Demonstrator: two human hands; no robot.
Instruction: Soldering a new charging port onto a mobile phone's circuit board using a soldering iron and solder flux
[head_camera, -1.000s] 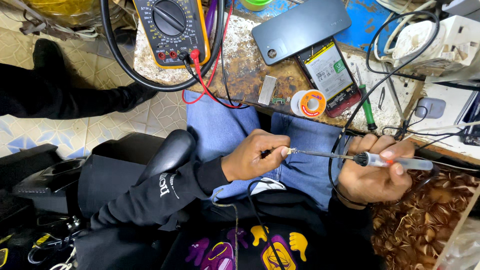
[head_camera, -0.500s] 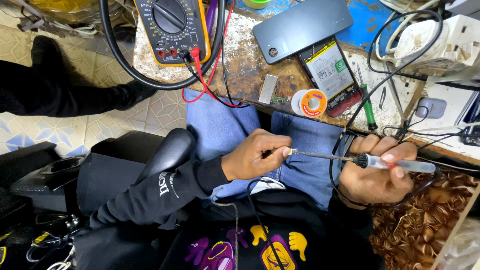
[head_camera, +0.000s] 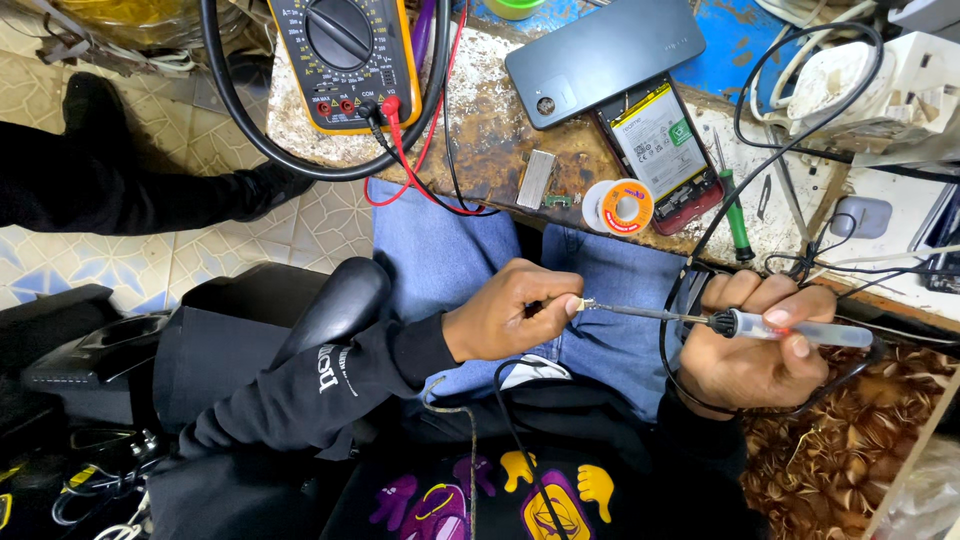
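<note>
While the right hand (head_camera: 750, 350) wraps its fingers around the soldering iron (head_camera: 700, 322) over the lap, the left hand (head_camera: 510, 310) pinches the iron's tip at nine o'clock; an opened phone (head_camera: 665, 150) holding its battery lies on the table (head_camera: 490, 130) at twelve.

single head view, steeply down and close over lap and cluttered workbench (head_camera: 500, 130) edge

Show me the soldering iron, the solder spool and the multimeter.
soldering iron (head_camera: 790, 328), head view, on its clear handle.
solder spool (head_camera: 626, 206), head view, on its orange face.
multimeter (head_camera: 344, 40), head view, on its dial.
</note>
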